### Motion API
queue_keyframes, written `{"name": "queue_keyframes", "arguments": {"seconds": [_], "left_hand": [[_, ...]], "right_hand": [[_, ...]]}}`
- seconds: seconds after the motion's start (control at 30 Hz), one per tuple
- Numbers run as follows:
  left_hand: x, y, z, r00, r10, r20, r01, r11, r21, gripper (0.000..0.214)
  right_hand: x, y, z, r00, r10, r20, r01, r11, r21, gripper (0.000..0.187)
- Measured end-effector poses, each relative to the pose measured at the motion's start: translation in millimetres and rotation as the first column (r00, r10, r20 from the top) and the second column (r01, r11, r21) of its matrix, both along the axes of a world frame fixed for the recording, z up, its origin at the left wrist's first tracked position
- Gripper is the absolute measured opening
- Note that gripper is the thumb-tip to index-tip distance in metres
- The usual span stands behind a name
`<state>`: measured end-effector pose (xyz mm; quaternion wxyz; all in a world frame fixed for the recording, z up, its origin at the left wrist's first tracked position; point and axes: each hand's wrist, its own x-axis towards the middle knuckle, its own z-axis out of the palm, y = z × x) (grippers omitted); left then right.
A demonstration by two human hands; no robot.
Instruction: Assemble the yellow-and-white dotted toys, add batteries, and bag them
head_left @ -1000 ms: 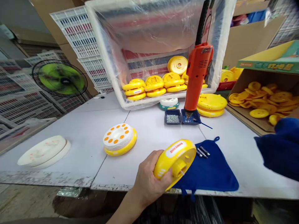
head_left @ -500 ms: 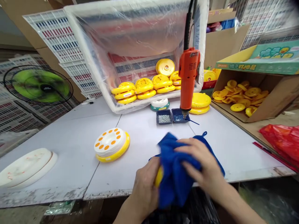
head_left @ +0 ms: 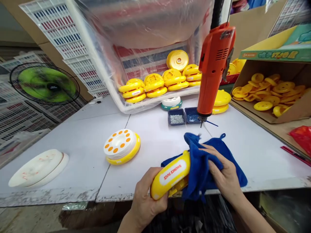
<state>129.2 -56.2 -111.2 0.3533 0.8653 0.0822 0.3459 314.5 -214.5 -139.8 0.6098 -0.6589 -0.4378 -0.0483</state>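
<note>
A long white counter (head_left: 262,152) is holding the work, while an open cardboard box of yellow plastic discs (head_left: 296,111) is standing just beside it. An orange electric screwdriver (head_left: 213,68) is hanging with its bit just above a small navy tray of silver screws (head_left: 176,117). The hands are working close together at the counter's front edge: the left hand (head_left: 149,200) is gripping a round yellow plastic disc (head_left: 170,176), and the right hand (head_left: 224,168) is clamping a crumpled blue cloth (head_left: 200,165) against it.
</note>
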Motion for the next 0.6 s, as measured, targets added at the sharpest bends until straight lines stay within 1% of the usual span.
{"name": "queue_keyframes", "arguments": {"seconds": [0.07, 0.1, 0.13, 0.2, 0.27, 0.33, 0.4, 0.43, 0.47, 0.53, 0.57, 0.6], "left_hand": [[-9, 6, -5.7, 1.0, -0.015, 0.026, 0.016, 0.998, -0.055, 0.041], [-12, 9, -6.7, 0.999, -0.033, 0.006, 0.034, 0.996, -0.088, 0.041], [-14, 11, -5.6, 0.998, -0.057, -0.029, 0.053, 0.992, -0.116, 0.041], [-15, 12, 3.6, 0.99, -0.065, -0.125, 0.049, 0.99, -0.133, 0.05], [-13, 11, 19.5, 0.969, -0.024, -0.247, 0.005, 0.997, -0.079, 0.059], [-11, 10, 34.6, 0.94, 0.013, -0.341, -0.014, 1.0, -0.001, 0.056], [-14, 9, 42.5, 0.934, 0.046, -0.354, -0.025, 0.998, 0.065, 0.045], [-17, 9, 43.0, 0.942, 0.072, -0.327, -0.045, 0.995, 0.089, 0.042], [-21, 9, 41.6, 0.952, 0.107, -0.286, -0.08, 0.991, 0.107, 0.041], [-29, 11, 34.9, 0.967, 0.161, -0.199, -0.139, 0.983, 0.119, 0.042], [-32, 12, 30.8, 0.972, 0.168, -0.165, -0.15, 0.982, 0.117, 0.043], [-35, 13, 27.0, 0.977, 0.163, -0.14, -0.148, 0.983, 0.112, 0.043]], "right_hand": [[10, -1, -17.4, 0.997, 0.018, -0.074, -0.016, 1.0, 0.019, 0.024], [10, -1, -21.7, 0.996, 0.02, -0.084, -0.018, 1.0, 0.023, 0.024], [7, -1, -22.6, 0.997, 0.004, -0.081, -0.003, 1.0, 0.023, 0.024], [-7, 0, -15.0, 0.999, -0.036, -0.034, 0.036, 0.999, 0.009, 0.026], [-25, 4, -0.6, 0.998, -0.015, 0.067, 0.018, 0.999, -0.033, 0.031], [-37, 8, 10.7, 0.977, 0.063, 0.202, -0.051, 0.997, -0.065, 0.037], [-40, 8, 10.3, 0.953, 0.104, 0.284, -0.088, 0.994, -0.07, 0.039], [-37, 5, 4.7, 0.957, 0.089, 0.277, -0.073, 0.995, -0.067, 0.035], [-32, 0, -3.6, 0.972, 0.04, 0.233, -0.027, 0.998, -0.062, 0.03], [-19, -16, -23.3, 0.989, -0.129, 0.071, 0.135, 0.986, -0.095, 0.018], [-14, -25, -31.2, 0.975, -0.223, -0.02, 0.219, 0.968, -0.127, 0.017], [-10, -34, -35.8, 0.952, -0.289, -0.098, 0.273, 0.95, -0.148, 0.019]]}}
